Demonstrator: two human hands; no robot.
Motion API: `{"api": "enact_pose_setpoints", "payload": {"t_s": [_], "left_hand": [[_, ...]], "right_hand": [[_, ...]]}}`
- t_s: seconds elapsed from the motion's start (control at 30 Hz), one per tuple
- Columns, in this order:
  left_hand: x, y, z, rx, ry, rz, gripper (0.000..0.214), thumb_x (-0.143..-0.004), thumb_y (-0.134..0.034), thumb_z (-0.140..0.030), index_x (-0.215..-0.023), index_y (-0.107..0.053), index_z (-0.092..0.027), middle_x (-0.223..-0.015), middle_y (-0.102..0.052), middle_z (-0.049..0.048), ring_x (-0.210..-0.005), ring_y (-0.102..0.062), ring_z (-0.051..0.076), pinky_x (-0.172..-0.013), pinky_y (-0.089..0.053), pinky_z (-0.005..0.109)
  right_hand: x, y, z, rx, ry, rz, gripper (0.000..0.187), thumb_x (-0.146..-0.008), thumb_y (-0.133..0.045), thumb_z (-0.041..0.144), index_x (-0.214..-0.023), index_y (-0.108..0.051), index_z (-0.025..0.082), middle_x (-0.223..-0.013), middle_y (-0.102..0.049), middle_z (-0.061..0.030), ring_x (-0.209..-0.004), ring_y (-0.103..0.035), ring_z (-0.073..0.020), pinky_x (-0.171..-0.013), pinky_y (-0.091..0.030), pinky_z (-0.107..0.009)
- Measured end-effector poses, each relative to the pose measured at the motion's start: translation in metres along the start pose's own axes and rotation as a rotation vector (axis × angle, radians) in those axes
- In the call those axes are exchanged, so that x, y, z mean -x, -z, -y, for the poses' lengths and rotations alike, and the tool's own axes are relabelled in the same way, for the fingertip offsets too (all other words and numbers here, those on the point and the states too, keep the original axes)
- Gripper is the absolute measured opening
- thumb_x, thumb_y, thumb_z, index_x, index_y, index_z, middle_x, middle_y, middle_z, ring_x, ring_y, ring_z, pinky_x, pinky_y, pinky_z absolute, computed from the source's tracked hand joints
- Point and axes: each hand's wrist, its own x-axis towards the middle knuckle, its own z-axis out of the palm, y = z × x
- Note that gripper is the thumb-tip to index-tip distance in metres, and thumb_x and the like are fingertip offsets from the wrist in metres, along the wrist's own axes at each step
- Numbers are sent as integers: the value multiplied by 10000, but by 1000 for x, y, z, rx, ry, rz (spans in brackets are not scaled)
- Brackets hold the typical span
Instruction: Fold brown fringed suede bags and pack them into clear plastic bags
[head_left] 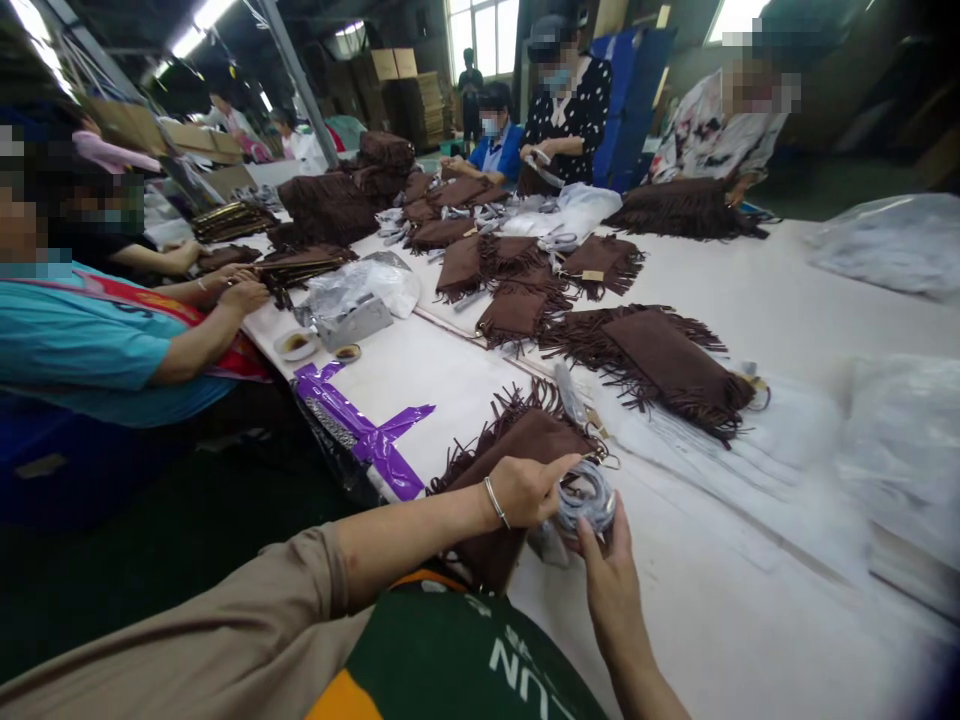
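Note:
Between my two hands is a coiled strap wrapped in clear plastic (587, 496). My left hand (534, 490), a metal bangle on its wrist, closes on the coil's left side with the forefinger stretched across its top. From below and to the right, my right hand (606, 550) grips the same coil between thumb and fingers. A brown fringed bag (517, 445) lies on the table under and beyond my left forearm. A metal ring and a small tag show at its right end, close to the coil. Part of the bag is hidden by my arm.
Several brown fringed bags (667, 360) lie across the white table (720, 530). Purple tape (382, 450) marks the table's left edge, near a small dish (296, 345). Co-workers sit or stand along the left and far sides. Plastic bags (892, 245) lie at right.

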Motion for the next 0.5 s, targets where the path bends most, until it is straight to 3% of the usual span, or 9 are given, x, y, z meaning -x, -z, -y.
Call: {"api": "enact_pose_setpoints", "payload": {"t_s": [0.1,0.23,0.3,0.37,0.43,0.5], "left_hand": [[-1,2,-7,-19,-29,63,579,-819,-434,-253,-1373,-315,-134,-777,-690,37,-630,-644,175,-571,-506,266],[-7,-2,-21,28,-44,95,576,-820,-433,-260,-1374,-320,-149,-772,-692,38,-626,-648,176,-564,-502,258],[-10,-3,-22,71,17,75,582,-812,-438,-258,-1374,-325,-156,-783,-693,41,-626,-649,171,-579,-510,257],[-11,-2,-21,101,73,46,597,-806,-438,-244,-1385,-316,-170,-811,-694,44,-630,-649,162,-601,-516,257],[-11,-2,-21,121,62,38,600,-813,-433,-240,-1396,-303,-178,-816,-692,43,-637,-646,157,-615,-517,255],[-10,-1,-23,135,9,46,582,-828,-422,-242,-1396,-308,-184,-793,-689,34,-640,-642,152,-616,-512,247]], "right_hand": [[1,5,3,-62,-42,-46,756,-770,-596,507,-1409,-286,246,-1228,-545,-104,-785,-637,-195,-687,-545,-328],[-2,3,12,-31,82,-210,658,-784,-591,478,-1361,-374,249,-1212,-558,-84,-969,-602,-217,-858,-499,-368],[-2,3,9,-1,85,-157,683,-759,-617,483,-1354,-385,242,-1224,-558,-88,-1006,-590,-224,-901,-475,-377],[-3,5,1,-65,10,-29,744,-743,-629,497,-1377,-341,238,-1179,-591,-94,-958,-613,-228,-836,-511,-374],[-5,7,-6,-152,-86,68,784,-735,-640,499,-1393,-302,239,-1086,-640,-89,-852,-641,-219,-716,-544,-351],[-8,7,-10,-220,-101,54,769,-739,-643,483,-1386,-308,240,-1052,-657,-78,-838,-642,-205,-697,-539,-327]]}}
